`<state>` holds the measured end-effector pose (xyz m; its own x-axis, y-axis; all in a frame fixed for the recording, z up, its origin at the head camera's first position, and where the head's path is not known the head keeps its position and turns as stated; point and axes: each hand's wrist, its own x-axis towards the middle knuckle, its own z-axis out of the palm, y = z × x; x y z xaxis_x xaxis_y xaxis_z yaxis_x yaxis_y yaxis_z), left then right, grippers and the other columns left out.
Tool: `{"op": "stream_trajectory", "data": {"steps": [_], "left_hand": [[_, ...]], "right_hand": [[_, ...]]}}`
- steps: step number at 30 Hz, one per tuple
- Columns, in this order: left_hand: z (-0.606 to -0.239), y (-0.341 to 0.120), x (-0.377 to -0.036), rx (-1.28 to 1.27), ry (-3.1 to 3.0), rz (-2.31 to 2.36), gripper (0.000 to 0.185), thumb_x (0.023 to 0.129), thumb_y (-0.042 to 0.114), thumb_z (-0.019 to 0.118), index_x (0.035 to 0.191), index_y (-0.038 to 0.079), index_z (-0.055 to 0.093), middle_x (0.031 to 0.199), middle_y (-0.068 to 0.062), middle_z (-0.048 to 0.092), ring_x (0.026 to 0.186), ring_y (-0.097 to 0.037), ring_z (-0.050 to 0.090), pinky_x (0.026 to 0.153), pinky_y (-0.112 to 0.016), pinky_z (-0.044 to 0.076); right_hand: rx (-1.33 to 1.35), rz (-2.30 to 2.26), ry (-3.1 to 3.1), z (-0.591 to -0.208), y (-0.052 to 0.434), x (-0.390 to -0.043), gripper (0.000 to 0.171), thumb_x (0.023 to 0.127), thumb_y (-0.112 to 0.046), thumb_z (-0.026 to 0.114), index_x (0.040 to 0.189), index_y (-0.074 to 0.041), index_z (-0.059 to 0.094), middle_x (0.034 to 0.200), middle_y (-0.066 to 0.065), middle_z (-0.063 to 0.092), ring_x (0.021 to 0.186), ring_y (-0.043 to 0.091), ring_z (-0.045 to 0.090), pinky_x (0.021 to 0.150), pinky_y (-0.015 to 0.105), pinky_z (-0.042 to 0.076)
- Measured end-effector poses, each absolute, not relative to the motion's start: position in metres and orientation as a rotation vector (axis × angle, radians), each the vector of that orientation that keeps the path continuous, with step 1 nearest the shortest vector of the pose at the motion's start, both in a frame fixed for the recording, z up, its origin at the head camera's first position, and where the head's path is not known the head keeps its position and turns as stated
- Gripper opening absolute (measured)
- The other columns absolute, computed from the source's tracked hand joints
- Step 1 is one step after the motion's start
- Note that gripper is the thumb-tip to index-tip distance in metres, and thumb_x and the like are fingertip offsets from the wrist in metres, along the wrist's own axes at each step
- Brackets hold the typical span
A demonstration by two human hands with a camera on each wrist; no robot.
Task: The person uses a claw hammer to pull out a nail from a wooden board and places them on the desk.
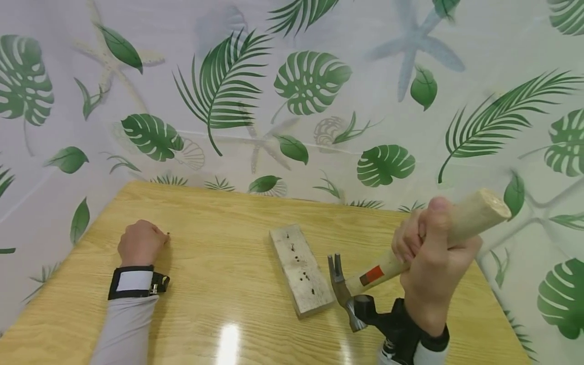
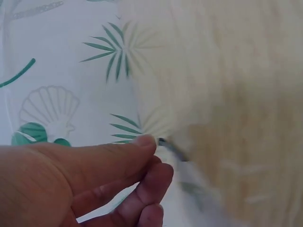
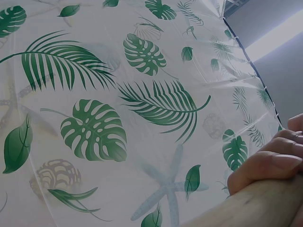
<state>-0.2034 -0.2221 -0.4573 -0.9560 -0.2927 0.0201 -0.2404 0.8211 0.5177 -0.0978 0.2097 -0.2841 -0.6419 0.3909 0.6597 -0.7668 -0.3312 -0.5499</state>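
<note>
My left hand (image 1: 142,242) is at the left of the table, away from the wooden block. Between thumb and index finger it pinches a small dark nail (image 2: 174,150), of which only a short part shows. My right hand (image 1: 431,258) grips a claw hammer (image 1: 378,274) by its thick wooden handle (image 3: 253,205). The handle's butt points up to the right, and the steel head (image 1: 345,296) hangs low at the block's right edge; whether they touch I cannot tell. The pale wooden block (image 1: 301,274) lies flat, with several dark holes or nail heads along its top.
A yellow wood-grain table (image 1: 219,263) lies under everything. Behind it and at both sides hangs a white curtain (image 1: 255,167) printed with green leaves, close to the table's edges. Wrist straps (image 1: 132,282) with camera mounts sit on both wrists.
</note>
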Motion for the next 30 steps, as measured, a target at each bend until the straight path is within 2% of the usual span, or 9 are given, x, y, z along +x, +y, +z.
{"op": "stream_trajectory", "data": {"steps": [5,9,12,14,16,19,24,30], "left_hand": [[-0.436,-0.215,-0.200,0.308,-2.851,-0.833,0.036,0.098,0.025,0.065,0.074,0.001,0.075,0.057,-0.007,0.063,0.047,-0.022,0.053,0.041,-0.031,0.036],[-0.422,-0.197,-0.201,0.104,-2.811,-0.885,0.036,0.102,0.029,0.060,0.083,0.002,0.074,0.059,-0.004,0.057,0.051,-0.020,0.050,0.046,-0.032,0.035],[-0.422,-0.170,-0.204,-0.135,-2.806,-0.940,0.030,0.104,0.027,0.058,0.096,0.004,0.076,0.079,-0.007,0.068,0.070,-0.024,0.060,0.060,-0.037,0.047],[-0.428,-0.146,-0.206,-0.320,-2.827,-0.996,0.026,0.104,0.025,0.058,0.109,0.006,0.075,0.099,-0.009,0.072,0.089,-0.027,0.065,0.076,-0.043,0.053],[-0.436,-0.121,-0.205,-0.520,-2.853,-1.026,0.028,0.104,0.024,0.058,0.124,0.007,0.071,0.122,-0.010,0.070,0.110,-0.030,0.065,0.093,-0.048,0.052],[-0.449,-0.088,-0.201,-0.761,-2.872,-1.018,0.036,0.103,0.020,0.061,0.137,0.008,0.063,0.143,-0.011,0.060,0.130,-0.032,0.055,0.109,-0.050,0.044],[-0.464,-0.060,-0.192,-0.951,-2.881,-0.919,0.045,0.102,0.017,0.061,0.146,0.011,0.056,0.158,-0.006,0.045,0.143,-0.031,0.043,0.118,-0.046,0.034],[-0.469,-0.053,-0.189,-0.966,-2.883,-0.836,0.041,0.103,0.016,0.060,0.143,0.011,0.059,0.156,-0.003,0.048,0.139,-0.032,0.048,0.114,-0.049,0.039]], "right_hand": [[0.542,2.019,-1.214,-0.287,0.215,-0.095,0.047,0.101,-0.001,0.051,0.058,-0.001,0.031,0.044,0.001,0.028,0.032,0.011,0.022,0.031,0.023,0.013],[0.536,1.995,-1.234,-0.288,0.219,-0.092,0.044,0.100,0.000,0.052,0.061,0.001,0.034,0.045,0.001,0.031,0.033,0.012,0.024,0.031,0.024,0.014],[0.553,1.973,-1.246,-0.289,0.217,-0.093,0.042,0.101,0.001,0.052,0.062,0.001,0.035,0.045,0.001,0.032,0.033,0.011,0.024,0.031,0.023,0.014],[0.561,1.947,-1.275,-0.290,0.213,-0.096,0.042,0.101,0.000,0.052,0.062,0.001,0.037,0.045,0.001,0.033,0.033,0.011,0.025,0.031,0.023,0.015],[0.584,1.920,-1.317,-0.293,0.207,-0.101,0.040,0.101,0.000,0.051,0.063,0.002,0.038,0.045,0.001,0.034,0.033,0.010,0.026,0.031,0.023,0.016],[0.627,1.903,-1.368,-0.298,0.194,-0.113,0.039,0.102,-0.001,0.051,0.064,0.002,0.039,0.046,0.001,0.034,0.032,0.009,0.028,0.031,0.024,0.018],[0.668,1.934,-1.355,-0.306,0.174,-0.130,0.039,0.103,-0.004,0.052,0.067,0.001,0.040,0.046,0.000,0.034,0.033,0.009,0.027,0.031,0.023,0.018],[0.654,1.863,-1.452,-0.314,0.159,-0.144,0.039,0.103,-0.008,0.054,0.068,0.004,0.041,0.047,0.000,0.036,0.033,0.010,0.029,0.031,0.025,0.021]]}}
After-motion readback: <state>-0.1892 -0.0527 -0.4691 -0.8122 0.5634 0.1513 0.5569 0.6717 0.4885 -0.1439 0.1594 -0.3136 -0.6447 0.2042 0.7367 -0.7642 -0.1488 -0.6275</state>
